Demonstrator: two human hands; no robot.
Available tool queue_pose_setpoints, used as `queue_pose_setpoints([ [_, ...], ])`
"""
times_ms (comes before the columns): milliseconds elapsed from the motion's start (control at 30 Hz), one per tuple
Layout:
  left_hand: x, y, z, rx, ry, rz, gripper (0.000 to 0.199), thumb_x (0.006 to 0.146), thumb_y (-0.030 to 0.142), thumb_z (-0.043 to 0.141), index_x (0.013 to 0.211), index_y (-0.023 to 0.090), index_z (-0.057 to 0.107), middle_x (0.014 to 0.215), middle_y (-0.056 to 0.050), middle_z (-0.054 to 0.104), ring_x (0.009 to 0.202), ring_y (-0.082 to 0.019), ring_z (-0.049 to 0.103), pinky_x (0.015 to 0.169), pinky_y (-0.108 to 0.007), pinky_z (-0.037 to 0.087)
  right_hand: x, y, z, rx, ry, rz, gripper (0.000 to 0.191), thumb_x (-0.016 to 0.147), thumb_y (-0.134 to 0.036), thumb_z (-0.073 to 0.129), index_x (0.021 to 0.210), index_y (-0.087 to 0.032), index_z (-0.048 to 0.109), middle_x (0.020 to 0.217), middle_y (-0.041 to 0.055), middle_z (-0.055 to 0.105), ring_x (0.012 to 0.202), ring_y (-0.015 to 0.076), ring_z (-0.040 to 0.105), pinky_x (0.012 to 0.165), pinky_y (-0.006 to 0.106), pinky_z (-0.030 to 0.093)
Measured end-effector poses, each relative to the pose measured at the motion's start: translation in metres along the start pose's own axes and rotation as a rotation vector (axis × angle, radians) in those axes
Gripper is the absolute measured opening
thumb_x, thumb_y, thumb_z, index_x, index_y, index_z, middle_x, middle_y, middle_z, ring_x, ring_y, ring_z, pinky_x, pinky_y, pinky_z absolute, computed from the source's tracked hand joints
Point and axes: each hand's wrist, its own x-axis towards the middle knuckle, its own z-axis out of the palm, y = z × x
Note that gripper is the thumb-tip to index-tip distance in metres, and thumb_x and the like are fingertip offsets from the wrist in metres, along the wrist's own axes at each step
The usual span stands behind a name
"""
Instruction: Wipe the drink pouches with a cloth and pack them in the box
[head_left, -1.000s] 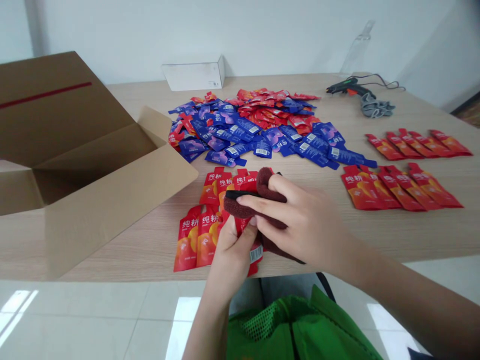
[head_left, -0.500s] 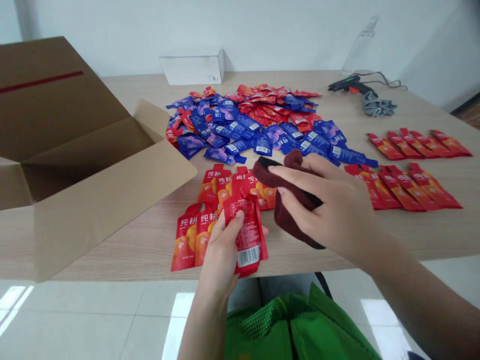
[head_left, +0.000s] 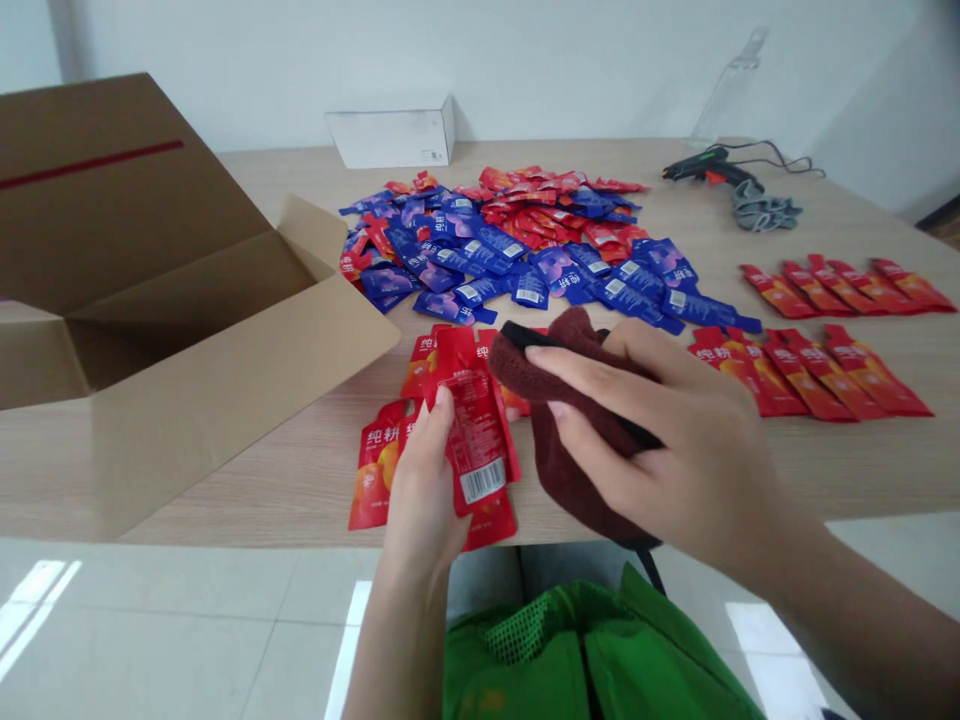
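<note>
My left hand [head_left: 426, 490] grips a red pouch [head_left: 476, 435], its barcode side turned up, above other red pouches at the table's front edge. To its right, my right hand [head_left: 667, 430] is closed on a dark maroon cloth [head_left: 574, 470] with a black strip along it. The cloth's upper left end is at the held pouch's upper right edge; whether they touch is hard to tell. Red pouches with orange fruit prints [head_left: 375, 465] lie partly under my left hand. One more red pouch [head_left: 491, 520] shows below the held one.
An open cardboard box [head_left: 240, 400] stands at the left. Behind my hands is a pile of blue and red pouches [head_left: 487, 250]. Two rows of red pouches [head_left: 847, 375] lie at the right. Farther back are a white box [head_left: 390, 138], a glue gun [head_left: 709, 168] and grey fabric [head_left: 765, 208].
My left hand has moved slightly left with the held pouch, which has tilted and risen over the others. The cloth in my right hand has shifted a little left and spread lower.
</note>
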Motion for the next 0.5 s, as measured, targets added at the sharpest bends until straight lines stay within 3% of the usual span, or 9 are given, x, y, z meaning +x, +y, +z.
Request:
queue_pose_setpoints([
  [167,0.007,0.01,0.019,-0.068,-0.139,-0.016,0.053,0.095,0.059,0.042,0.116,0.021,0.071,0.112,-0.009,0.075,0.121,-0.029,0.063,0.099,-0.042,0.054,-0.005,-0.025,0.018,-0.032,-0.083,-0.148,0.036,0.095,-0.025,0.05,0.125,-0.025,0.07,0.093,0.0084,0.064,0.069,0.0189,0.062,0.053,0.032,0.041],
  [267,0.01,0.017,0.016,-0.074,-0.147,-0.007,0.062,0.093,0.066,0.038,0.12,0.02,0.07,0.11,-0.011,0.075,0.123,-0.032,0.062,0.097,-0.045,0.055,-0.021,-0.027,0.027,0.006,-0.202,-0.174,0.037,0.093,-0.025,0.052,0.125,-0.026,0.069,0.096,0.0077,0.066,0.065,0.0183,0.061,0.053,0.032,0.043],
  [333,0.01,0.019,0.013,-0.08,-0.135,0.007,0.063,0.093,0.067,0.037,0.12,0.021,0.07,0.108,-0.012,0.076,0.123,-0.032,0.062,0.096,-0.046,0.055,-0.028,-0.025,0.021,0.081,-0.286,-0.173,0.035,0.091,-0.025,0.054,0.122,-0.029,0.07,0.097,0.0053,0.066,0.065,0.0168,0.061,0.052,0.031,0.043],
  [400,0.009,0.019,0.011,-0.094,-0.114,0.032,0.061,0.094,0.066,0.036,0.117,0.021,0.071,0.107,-0.011,0.076,0.124,-0.033,0.061,0.097,-0.046,0.055,-0.026,-0.022,0.008,0.15,-0.274,-0.151,0.034,0.09,-0.024,0.055,0.118,-0.029,0.072,0.096,0.004,0.066,0.065,0.0151,0.06,0.053,0.029,0.044],
  [500,0.006,0.018,0.016,-0.118,-0.115,0.094,0.058,0.096,0.061,0.035,0.113,0.021,0.073,0.114,-0.011,0.074,0.126,-0.033,0.06,0.101,-0.046,0.053,-0.005,-0.018,-0.006,0.14,-0.137,-0.065,0.033,0.09,-0.025,0.055,0.118,-0.027,0.072,0.092,0.0047,0.065,0.072,0.0161,0.061,0.059,0.029,0.046],
])
